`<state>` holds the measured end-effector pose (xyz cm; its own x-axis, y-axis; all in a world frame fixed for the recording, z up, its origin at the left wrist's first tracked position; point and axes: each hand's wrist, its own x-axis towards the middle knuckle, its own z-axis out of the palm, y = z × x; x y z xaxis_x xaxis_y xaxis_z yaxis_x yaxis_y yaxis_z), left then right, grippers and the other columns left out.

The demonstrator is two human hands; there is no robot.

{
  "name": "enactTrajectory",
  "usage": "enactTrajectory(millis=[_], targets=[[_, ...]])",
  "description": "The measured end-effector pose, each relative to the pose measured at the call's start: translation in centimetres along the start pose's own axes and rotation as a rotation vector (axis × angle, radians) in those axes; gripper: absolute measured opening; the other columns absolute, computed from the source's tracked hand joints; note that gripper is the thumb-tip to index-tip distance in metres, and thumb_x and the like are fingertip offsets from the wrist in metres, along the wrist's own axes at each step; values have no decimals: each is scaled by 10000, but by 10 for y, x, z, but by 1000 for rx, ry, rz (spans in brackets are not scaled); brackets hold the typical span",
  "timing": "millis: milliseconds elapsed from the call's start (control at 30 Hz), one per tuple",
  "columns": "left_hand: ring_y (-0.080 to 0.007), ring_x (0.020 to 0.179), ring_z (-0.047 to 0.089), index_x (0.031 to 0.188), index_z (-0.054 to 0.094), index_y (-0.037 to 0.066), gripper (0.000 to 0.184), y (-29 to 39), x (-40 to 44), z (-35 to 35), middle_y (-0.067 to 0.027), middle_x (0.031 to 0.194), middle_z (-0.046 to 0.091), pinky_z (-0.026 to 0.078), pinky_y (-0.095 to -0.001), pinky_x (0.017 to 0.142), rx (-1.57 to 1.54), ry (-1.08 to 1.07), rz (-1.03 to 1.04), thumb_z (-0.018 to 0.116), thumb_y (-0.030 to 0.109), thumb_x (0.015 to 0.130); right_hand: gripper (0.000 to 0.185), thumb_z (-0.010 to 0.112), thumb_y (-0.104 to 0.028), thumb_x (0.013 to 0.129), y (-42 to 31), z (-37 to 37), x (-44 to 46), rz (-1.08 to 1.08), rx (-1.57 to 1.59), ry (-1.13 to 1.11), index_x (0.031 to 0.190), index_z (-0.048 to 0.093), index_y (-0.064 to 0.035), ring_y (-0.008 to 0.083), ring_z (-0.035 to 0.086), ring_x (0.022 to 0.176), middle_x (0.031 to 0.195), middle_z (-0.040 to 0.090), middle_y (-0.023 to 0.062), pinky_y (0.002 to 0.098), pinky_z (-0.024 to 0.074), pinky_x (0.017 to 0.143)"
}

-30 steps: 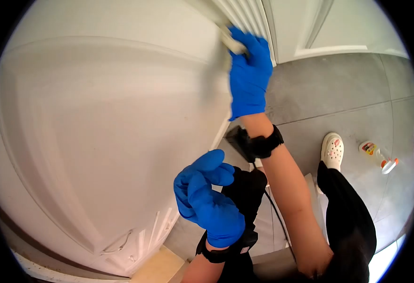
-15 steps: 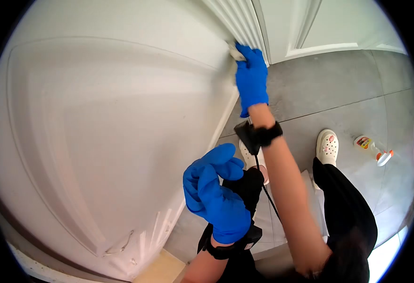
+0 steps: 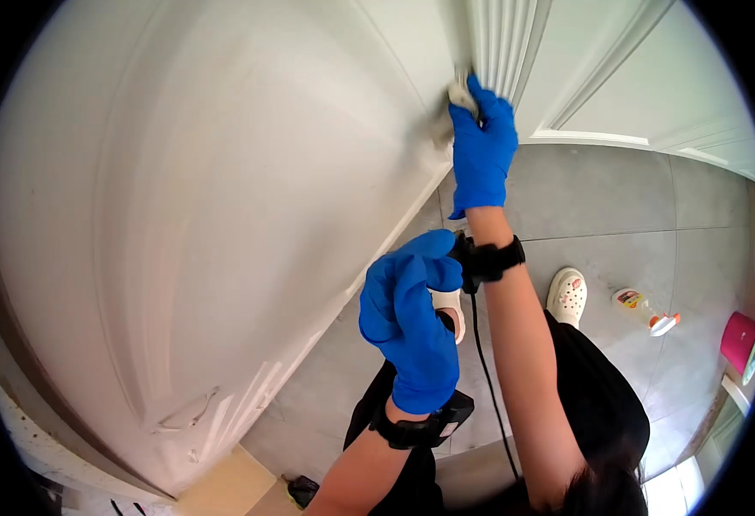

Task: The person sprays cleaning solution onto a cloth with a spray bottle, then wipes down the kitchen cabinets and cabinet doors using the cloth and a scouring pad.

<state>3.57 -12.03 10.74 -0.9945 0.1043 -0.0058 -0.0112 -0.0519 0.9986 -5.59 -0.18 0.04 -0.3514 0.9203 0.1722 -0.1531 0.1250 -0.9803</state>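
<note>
My right hand (image 3: pixel 486 150), in a blue glove, grips a small off-white cloth-like piece (image 3: pixel 463 99) between thumb and fingers. It presses this piece into the corner where the white door panel (image 3: pixel 248 198) meets the ribbed trim (image 3: pixel 502 43). Motion blur and the fingers hide part of the piece, so its exact kind is unclear. Lower down, my left hand (image 3: pixel 412 322), also gloved in blue, hovers in front of the panel with its fingers curled in. Nothing shows in it, and it touches neither panel nor floor.
A spray bottle (image 3: pixel 644 311) with a white and orange head lies on the grey tiled floor (image 3: pixel 601 193). A pink container (image 3: pixel 740 342) stands at the right edge. My white clogs (image 3: pixel 567 297) are on the tiles. A black cable (image 3: pixel 487 370) hangs from the right wrist strap.
The view has shifted, bringing the pink container into sight at the right. My right hand stays at the trim corner with the off-white piece, slightly lower along it. My left hand remains curled.
</note>
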Motion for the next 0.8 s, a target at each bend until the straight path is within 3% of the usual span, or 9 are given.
enactTrajectory(millis=[133, 267, 333, 400, 533, 600, 667, 700, 800], targets=[[-145, 594, 472, 810, 543, -43, 245, 3, 2, -7, -69, 616, 489, 399, -271, 630, 51, 96, -51, 360, 119, 801, 356, 573, 10, 719, -52, 22, 7, -567, 39, 156, 1064, 562, -80, 160, 497, 836, 933, 481, 61, 234, 399, 723], [-144, 585, 465, 823, 549, -37, 278, 2, 8, -16, -60, 616, 469, 397, -268, 617, 215, 150, 69, 356, 164, 820, 379, 572, 53, 696, 17, 14, 3, -627, -381, 187, 1041, 578, -105, 199, 498, 862, 969, 476, 89, 257, 402, 755], [-143, 573, 459, 825, 544, -40, 308, 2, 5, -15, -60, 625, 465, 397, -264, 599, 281, 121, 99, 358, 205, 835, 332, 518, 2, 786, 57, 11, -7, -595, -391, 109, 1112, 495, -60, 218, 450, 985, 1088, 439, 89, 257, 379, 824], [-143, 563, 452, 826, 538, -43, 340, 1, -1, -13, -60, 632, 463, 397, -260, 580, 344, 77, 121, 358, 244, 847, 301, 562, -72, 771, 87, 11, -17, 219, 556, 170, 1061, 489, -39, 134, 468, 846, 950, 483, 32, 236, 384, 740], [-144, 560, 433, 833, 528, -44, 349, -10, -1, -16, -54, 619, 452, 395, -256, 574, 203, 77, -22, 342, 251, 840, 307, 572, -105, 776, 129, 11, -28, 472, 757, 351, 1047, 455, -20, 97, 454, 792, 875, 485, 5, 210, 358, 738], [-141, 570, 416, 836, 530, -43, 356, -15, 1, -17, -50, 614, 445, 386, -257, 583, 213, 81, 92, 342, 260, 839, 221, 554, -62, 781, 146, 7, -37, 512, 745, 384, 989, 501, -10, 104, 466, 792, 857, 495, 11, 223, 372, 734], [-132, 577, 402, 841, 533, -39, 367, -17, 4, -14, -45, 619, 438, 374, -256, 592, 273, 97, 87, 338, 272, 854, 152, 530, 7, 775, 163, 7, -33, 210, 457, 289, 926, 545, 7, 112, 478, 823, 869, 516, 27, 234, 391, 752], [-130, 580, 406, 846, 535, -35, 365, -18, 7, -15, -42, 623, 435, 370, -252, 598, 320, 81, 88, 335, 270, 861, 169, 505, 63, 767, 140, 11, -31, 205, 701, 329, 913, 578, 19, 114, 488, 849, 897, 519, 35, 225, 399, 769], [-122, 588, 414, 852, 543, -22, 349, -34, 11, -8, -35, 633, 440, 364, -243, 613, 414, 42, 115, 329, 253, 876, 413, 480, 140, 686, 62, 19, -30, -55, 318, 251, 1040, 569, -51, 178, 478, 945, 1010, 491, 67, 240, 399, 802]])
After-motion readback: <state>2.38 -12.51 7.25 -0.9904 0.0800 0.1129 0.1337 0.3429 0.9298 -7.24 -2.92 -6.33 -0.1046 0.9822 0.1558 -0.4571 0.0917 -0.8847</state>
